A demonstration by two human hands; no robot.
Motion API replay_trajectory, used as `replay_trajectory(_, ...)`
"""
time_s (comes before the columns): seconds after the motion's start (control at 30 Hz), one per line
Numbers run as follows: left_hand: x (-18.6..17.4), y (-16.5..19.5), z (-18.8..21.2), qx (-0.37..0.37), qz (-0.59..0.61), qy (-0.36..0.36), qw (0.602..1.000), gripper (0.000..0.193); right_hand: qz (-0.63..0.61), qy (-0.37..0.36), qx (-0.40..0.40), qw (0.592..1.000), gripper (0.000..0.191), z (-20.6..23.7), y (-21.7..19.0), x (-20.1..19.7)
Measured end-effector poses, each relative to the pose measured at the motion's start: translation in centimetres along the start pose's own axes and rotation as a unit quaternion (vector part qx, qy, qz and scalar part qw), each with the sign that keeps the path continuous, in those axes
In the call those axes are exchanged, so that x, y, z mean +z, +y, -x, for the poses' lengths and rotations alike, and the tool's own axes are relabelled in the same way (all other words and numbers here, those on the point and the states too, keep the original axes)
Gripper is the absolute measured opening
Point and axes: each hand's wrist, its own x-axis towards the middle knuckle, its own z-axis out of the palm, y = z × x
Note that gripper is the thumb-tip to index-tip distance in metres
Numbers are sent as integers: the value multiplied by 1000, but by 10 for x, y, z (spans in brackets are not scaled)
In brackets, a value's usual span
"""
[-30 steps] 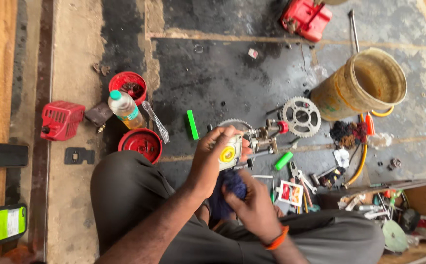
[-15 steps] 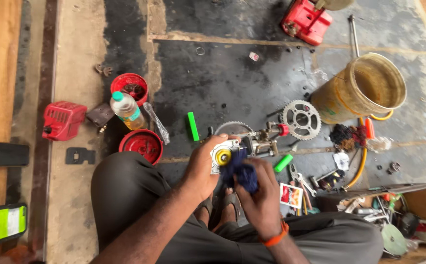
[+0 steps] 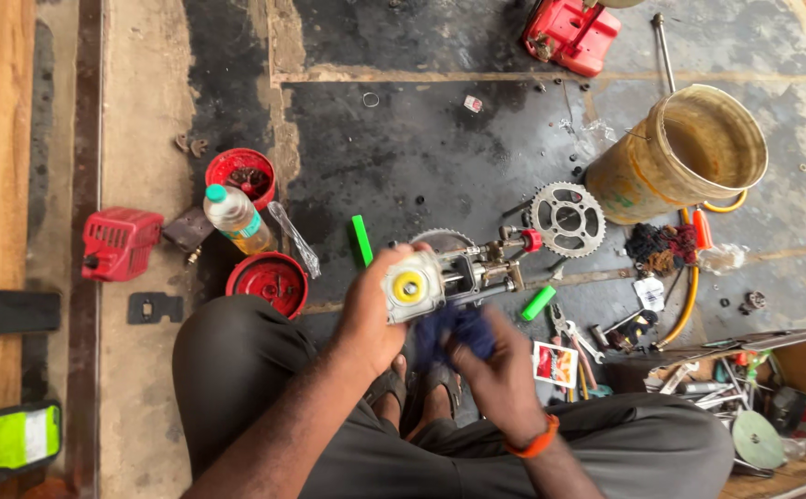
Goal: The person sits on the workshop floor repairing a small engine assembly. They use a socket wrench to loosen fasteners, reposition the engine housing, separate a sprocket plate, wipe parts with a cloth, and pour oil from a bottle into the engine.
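I sit cross-legged on a stained dark floor. My left hand (image 3: 372, 310) grips a small metal engine part (image 3: 454, 277) with a white round end cap and a yellow centre, held out over my knees. Its far end carries a red knob and small fittings. My right hand (image 3: 495, 370), with an orange band on the wrist, presses a dark blue rag (image 3: 454, 330) against the underside of the part. Both hands hold their things close together in front of me.
A toothed sprocket (image 3: 567, 218) and a yellow bucket (image 3: 685, 152) lie to the right. Left stand a plastic bottle (image 3: 235, 216), two red bowls (image 3: 269, 282), a red engine cover (image 3: 118, 243). Green stick (image 3: 361, 240), loose tools (image 3: 606, 333) and a wooden toolbox (image 3: 773, 388) surround me.
My right hand has brought the blue rag up from my lap to the underside of the part. My left hand has turned the part so its cap faces up.
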Motion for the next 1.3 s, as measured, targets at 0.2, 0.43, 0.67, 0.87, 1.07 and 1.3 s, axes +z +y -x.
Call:
replay_trajectory(0.2, 4, 4, 0, 15, 40, 20, 999, 38, -85, 90, 105, 987, 22, -6, -5, -11)
replay_trajectory(0.43, 7, -13, -1, -51, 70, 33, 996, 37, 166, 92, -190, 963, 42, 6, -40, 39)
replay_trajectory(0.67, -4, -24, -5, -43, 55, -9, 998, 41, 149, 175, -192, 954, 42, -9, -50, 31)
replay_trajectory(0.87, -2, -25, -3, -30, 29, -69, 997, 38, 252, 194, -231, 920, 44, -4, -29, 33)
replay_trajectory(1.07, 0, -43, 0, 49, -238, 59, 968, 56, -7, 157, -22, 987, 28, -12, 1, 6)
replay_trajectory(1.3, -5, -37, 10, -33, -214, 28, 976, 55, 99, 53, -165, 980, 39, 13, -28, 24)
